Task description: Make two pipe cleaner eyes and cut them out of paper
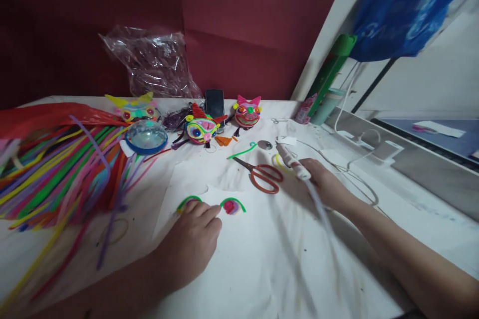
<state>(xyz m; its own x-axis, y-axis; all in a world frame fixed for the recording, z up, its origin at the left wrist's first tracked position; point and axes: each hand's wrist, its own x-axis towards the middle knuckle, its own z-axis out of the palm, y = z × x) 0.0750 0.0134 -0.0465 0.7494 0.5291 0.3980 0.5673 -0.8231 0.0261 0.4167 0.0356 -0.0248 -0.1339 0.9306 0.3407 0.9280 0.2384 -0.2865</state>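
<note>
My left hand [198, 237] rests low on the white paper, its fingers bent down over a small eye shape of coiled pipe cleaner [183, 203] with a green arc, which they partly cover. Just right of the fingertips lies a matching pipe-cleaner eye [230, 206] in red, purple and green. In my right hand [318, 177] is a white hot glue gun [289, 155], its nozzle pointing away and a clear glue stick trailing from its rear. Orange-handled scissors [245, 163] lie between the hands. Beyond them is a green pipe-cleaner strip [243, 152], near a round metal disc [265, 144].
A heap of colourful pipe cleaners [71, 174] spreads across the left, beside a blue-rimmed clear dome [145, 137]. Decorated animal heads [202, 127] and a phone [214, 102] stand at the back. A white cable [361, 182] and power adapter [389, 151] are at right.
</note>
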